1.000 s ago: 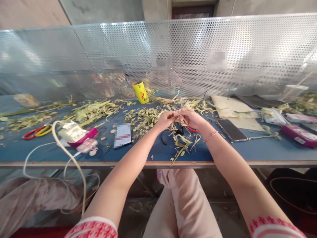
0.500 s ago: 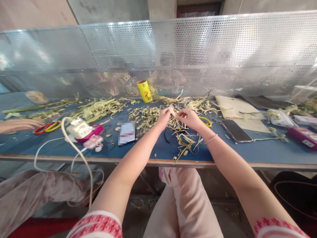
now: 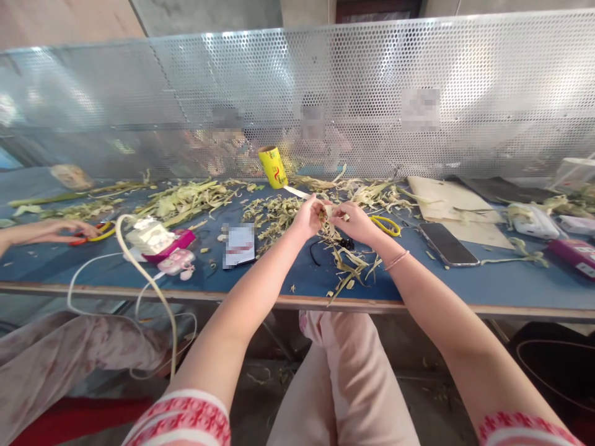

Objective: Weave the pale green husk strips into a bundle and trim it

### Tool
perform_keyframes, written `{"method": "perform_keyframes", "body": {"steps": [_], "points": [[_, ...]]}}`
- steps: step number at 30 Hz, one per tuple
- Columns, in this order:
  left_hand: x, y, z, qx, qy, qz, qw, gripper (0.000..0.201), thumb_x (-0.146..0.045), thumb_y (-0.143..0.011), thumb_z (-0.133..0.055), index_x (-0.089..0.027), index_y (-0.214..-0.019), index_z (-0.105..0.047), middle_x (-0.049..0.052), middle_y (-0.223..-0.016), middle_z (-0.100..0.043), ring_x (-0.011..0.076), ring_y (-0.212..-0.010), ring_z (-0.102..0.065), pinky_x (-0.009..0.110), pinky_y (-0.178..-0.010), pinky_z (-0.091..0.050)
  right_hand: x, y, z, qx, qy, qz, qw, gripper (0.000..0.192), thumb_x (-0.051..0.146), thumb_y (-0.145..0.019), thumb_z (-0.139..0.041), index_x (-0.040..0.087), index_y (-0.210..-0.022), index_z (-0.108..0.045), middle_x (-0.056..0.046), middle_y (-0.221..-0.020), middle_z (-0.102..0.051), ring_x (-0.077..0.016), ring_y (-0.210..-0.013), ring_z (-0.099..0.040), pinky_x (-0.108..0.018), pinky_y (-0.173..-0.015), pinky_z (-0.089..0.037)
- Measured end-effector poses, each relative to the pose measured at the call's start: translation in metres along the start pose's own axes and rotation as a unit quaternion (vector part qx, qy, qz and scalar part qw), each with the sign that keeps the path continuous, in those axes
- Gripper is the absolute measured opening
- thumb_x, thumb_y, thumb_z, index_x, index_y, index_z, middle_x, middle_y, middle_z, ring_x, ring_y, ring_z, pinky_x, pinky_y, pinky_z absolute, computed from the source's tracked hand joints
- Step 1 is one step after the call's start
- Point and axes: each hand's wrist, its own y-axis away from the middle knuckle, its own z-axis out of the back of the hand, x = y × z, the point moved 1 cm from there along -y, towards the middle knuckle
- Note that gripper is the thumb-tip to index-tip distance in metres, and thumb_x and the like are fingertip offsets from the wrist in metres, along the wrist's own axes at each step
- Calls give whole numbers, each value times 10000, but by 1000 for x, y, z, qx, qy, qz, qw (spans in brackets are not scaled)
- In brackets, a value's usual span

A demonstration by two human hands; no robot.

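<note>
Both my hands meet over the middle of the blue table. My left hand is closed on a pale dried husk strip, whose flat end sticks out to the upper left. My right hand pinches the same piece from the other side, thumb and fingers together. Between the fingers the piece looks folded or bunched, but its shape is partly hidden. Beneath and around them lies a heap of shredded husk pieces. Just right of my right hand are yellow loop handles, seemingly of scissors.
A yellow tube stands tilted behind the heap. At right are a phone and brown paper. At left, another person's hand touches red-and-yellow-handled scissors, near a plugged adapter with cables. A perforated metal screen rises behind.
The husk strip has turned, and a longer end now points left from my left hand. The other person's hand has moved right onto the scissors.
</note>
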Motion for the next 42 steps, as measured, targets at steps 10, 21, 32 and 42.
{"method": "perform_keyframes", "body": {"steps": [10, 21, 32, 42], "points": [[1, 9, -7, 13, -1, 34, 999, 171, -224, -804, -581, -124, -666, -602, 3, -518, -579, 87, -463, -515, 237, -515, -398, -2, 3, -1, -30, -9, 45, 998, 148, 193, -804, -587, 207, -903, -696, -66, -905, -474, -187, -893, -523, -353, -808, -494], [-1, 13, -8, 28, -26, 33, 999, 130, -102, -664, -468, -143, -682, -591, -7, -536, -564, 92, -439, -473, 226, -432, -333, 3, 3, 1, -59, 8, 35, 998, 131, 313, -727, -710, 192, -725, -662, -54, -914, -468, -197, -902, -512, -402, -894, -450], [5, 10, -13, 72, -65, -4, 995, 175, -24, -657, -441, -141, -636, -569, -12, -519, -499, 69, -442, -425, 208, -459, -329, 4, 0, 15, -63, -250, -104, 961, 223, 392, -738, -661, 182, -668, -683, -56, -994, -582, -193, -991, -555, -366, -949, -425], [7, 18, -17, 82, -37, -39, 995, 114, -111, -764, -524, -138, -678, -594, -14, -553, -542, 77, -502, -493, 219, -520, -369, 12, 2, 11, -18, -418, -143, 897, 312, 435, -691, -713, 204, -901, -699, -53, -939, -707, -198, -935, -642, -353, -854, -517]]}}
